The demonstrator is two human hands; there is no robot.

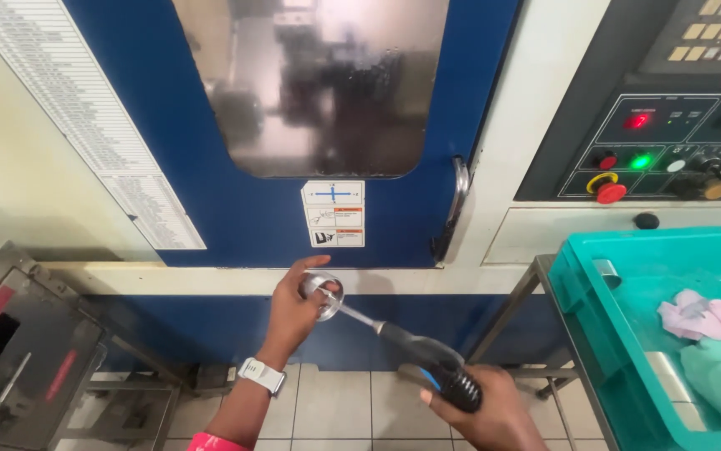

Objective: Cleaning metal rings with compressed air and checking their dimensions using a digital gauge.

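My left hand (293,309) grips a small shiny metal ring-shaped part (323,294), held up in front of the blue machine door (160,150). A white watch sits on that wrist. My right hand (485,405) holds a tool with a black and blue handle (437,367). Its thin metal shaft (359,317) points up and left, with the tip touching the metal part. Both hands are over the tiled floor, below the door's window.
The door has a dark window (318,83), a metal handle (459,188) and warning stickers (333,215). A control panel (677,142) with lit buttons and a red stop button is at right. A teal crate (594,292) with cloths stands on a metal stand. A grey metal cabinet (26,351) is at left.
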